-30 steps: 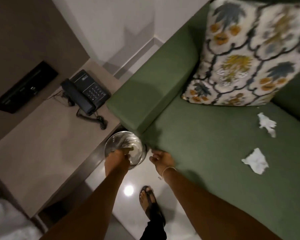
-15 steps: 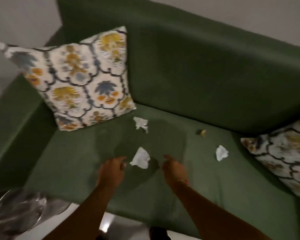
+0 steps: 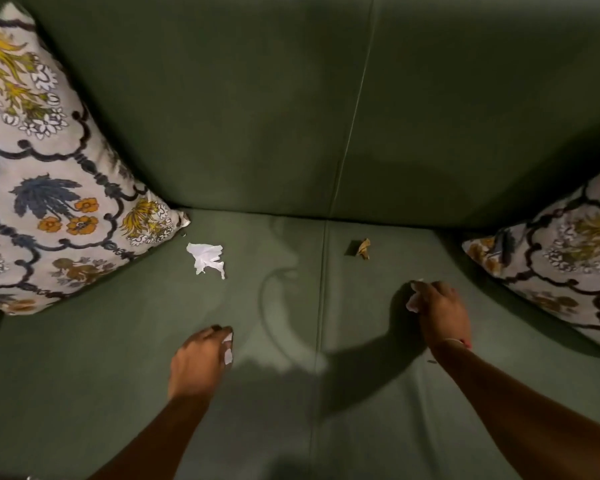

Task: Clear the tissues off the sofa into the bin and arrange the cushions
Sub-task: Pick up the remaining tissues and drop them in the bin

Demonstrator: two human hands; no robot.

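Both of my hands rest low on the green sofa seat [image 3: 274, 341]. My left hand [image 3: 198, 358] is closed over a white tissue [image 3: 228, 351], of which only an edge shows by the fingers. My right hand [image 3: 437, 310] is closed over another white tissue [image 3: 413, 304], mostly hidden under the fingers. A third crumpled white tissue [image 3: 207, 258] lies loose on the seat beside the left cushion. A small brown scrap [image 3: 362, 248] lies near the backrest at the seat seam. One floral cushion [image 3: 49, 188] leans at the left, another floral cushion [image 3: 561, 265] at the right.
The sofa backrest [image 3: 291, 109] fills the top of the view. A seam runs down the middle of backrest and seat. The bin is out of view.
The view swung from the bin beside the sofa arm onto the seat and closed in. My left hand closed on the near tissue and my right hand on the right one.
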